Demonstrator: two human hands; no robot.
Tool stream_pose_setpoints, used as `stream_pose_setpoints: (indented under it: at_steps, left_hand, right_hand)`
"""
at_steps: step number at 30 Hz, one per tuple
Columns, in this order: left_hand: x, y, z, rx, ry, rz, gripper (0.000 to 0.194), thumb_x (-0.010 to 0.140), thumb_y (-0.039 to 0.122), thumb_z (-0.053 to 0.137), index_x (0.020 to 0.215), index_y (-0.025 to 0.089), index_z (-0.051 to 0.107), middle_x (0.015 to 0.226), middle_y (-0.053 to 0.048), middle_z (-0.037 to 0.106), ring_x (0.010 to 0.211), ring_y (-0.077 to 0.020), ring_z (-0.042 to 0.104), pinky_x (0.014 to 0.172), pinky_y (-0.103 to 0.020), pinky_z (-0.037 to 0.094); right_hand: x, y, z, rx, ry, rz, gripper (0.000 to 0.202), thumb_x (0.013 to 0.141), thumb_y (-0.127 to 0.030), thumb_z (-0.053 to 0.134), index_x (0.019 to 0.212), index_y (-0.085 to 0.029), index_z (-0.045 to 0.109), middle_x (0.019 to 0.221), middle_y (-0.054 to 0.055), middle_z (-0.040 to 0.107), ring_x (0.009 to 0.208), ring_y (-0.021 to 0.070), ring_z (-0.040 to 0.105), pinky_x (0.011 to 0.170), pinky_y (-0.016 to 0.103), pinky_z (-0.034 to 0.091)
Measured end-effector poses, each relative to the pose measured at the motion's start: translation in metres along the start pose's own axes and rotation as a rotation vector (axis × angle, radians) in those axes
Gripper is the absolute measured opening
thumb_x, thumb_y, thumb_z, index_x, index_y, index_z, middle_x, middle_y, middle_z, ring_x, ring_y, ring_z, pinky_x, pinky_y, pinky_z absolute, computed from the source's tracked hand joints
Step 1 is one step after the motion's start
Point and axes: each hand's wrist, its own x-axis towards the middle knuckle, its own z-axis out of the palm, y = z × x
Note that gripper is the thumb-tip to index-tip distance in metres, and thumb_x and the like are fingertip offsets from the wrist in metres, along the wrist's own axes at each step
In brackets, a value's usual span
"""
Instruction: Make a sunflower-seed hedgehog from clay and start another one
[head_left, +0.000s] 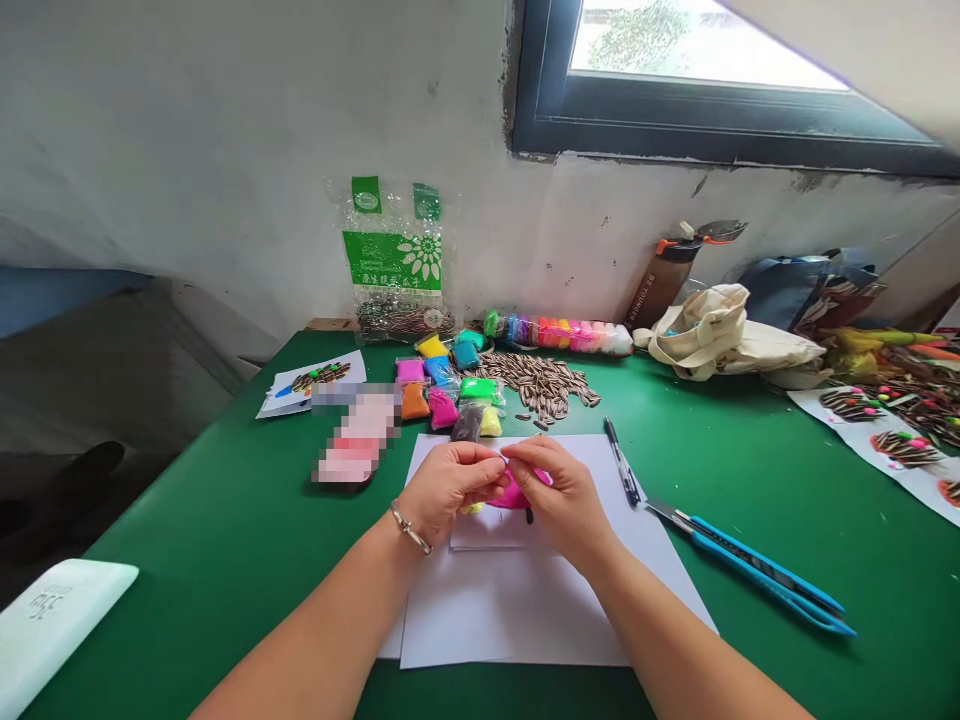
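My left hand (442,487) and my right hand (564,497) meet fingertip to fingertip above white paper. Both are closed in a pinch, and whatever sits between the tips is too small to make out. Just beneath the fingers lies a flat pink clay shape (511,493), partly covered by them. A small black piece (529,516) is at its lower edge, and a bit of yellow clay (472,508) peeks out by my left fingers. These rest on a small white sheet (487,538), which lies on larger white paper (525,620).
Bagged coloured clay (442,372) and loose sunflower seeds (544,380) lie beyond the paper. To the right are a pen (621,460) and a blue utility knife (757,570), blade out. A blurred pink object (360,440), white device (64,630) and seed-decorated cards (904,450) are around the green table (225,540).
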Motion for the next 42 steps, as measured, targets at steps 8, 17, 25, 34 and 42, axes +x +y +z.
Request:
stream_pose_setpoints:
  at_steps: [8,17,25,34,42]
  left_hand:
    - [-0.001,-0.001,0.002,0.018,-0.100,0.011,0.031,0.070,0.038,0.073,0.080,0.009,0.071,0.080,-0.011,0.071,0.075,-0.0201,0.067,0.073,-0.030,0.049]
    - [0.002,-0.004,0.001,0.032,-0.073,0.058,0.029,0.070,0.037,0.074,0.074,0.009,0.070,0.068,-0.009,0.069,0.064,-0.0169,0.065,0.066,-0.027,0.048]
    - [0.000,-0.001,-0.003,0.087,-0.143,-0.021,0.043,0.079,0.050,0.061,0.085,0.009,0.070,0.085,-0.015,0.071,0.080,-0.0214,0.067,0.072,-0.029,0.050]
    - [0.001,0.000,-0.007,0.088,-0.032,-0.012,0.034,0.069,0.044,0.073,0.076,0.011,0.068,0.072,-0.008,0.069,0.064,-0.0137,0.062,0.060,-0.023,0.045]
    - [0.001,-0.002,-0.006,0.162,-0.084,-0.028,0.033,0.068,0.043,0.073,0.077,0.012,0.070,0.072,-0.008,0.070,0.064,-0.0148,0.063,0.063,-0.025,0.045]
  right_hand:
    - [-0.001,-0.001,0.001,-0.002,-0.025,0.034,0.017,0.084,-0.025,0.055,0.088,-0.024,0.071,0.087,0.004,0.064,0.081,0.0165,0.060,0.074,0.031,0.049]
    - [-0.001,-0.002,0.001,0.006,-0.039,0.043,0.018,0.083,-0.027,0.054,0.087,-0.023,0.071,0.082,0.003,0.064,0.075,0.0147,0.058,0.069,0.029,0.048]
    - [0.002,0.004,-0.003,0.051,-0.045,0.113,0.014,0.081,-0.028,0.057,0.079,-0.021,0.069,0.077,0.002,0.063,0.073,0.0144,0.057,0.068,0.027,0.046]
    - [0.003,0.002,-0.008,-0.134,-0.130,0.014,0.016,0.084,-0.025,0.052,0.076,-0.021,0.067,0.073,0.001,0.060,0.070,0.0143,0.054,0.065,0.026,0.043]
    - [0.002,0.002,-0.004,-0.195,-0.089,-0.049,0.015,0.084,-0.022,0.052,0.079,-0.022,0.066,0.076,0.002,0.060,0.070,0.0143,0.054,0.065,0.026,0.044]
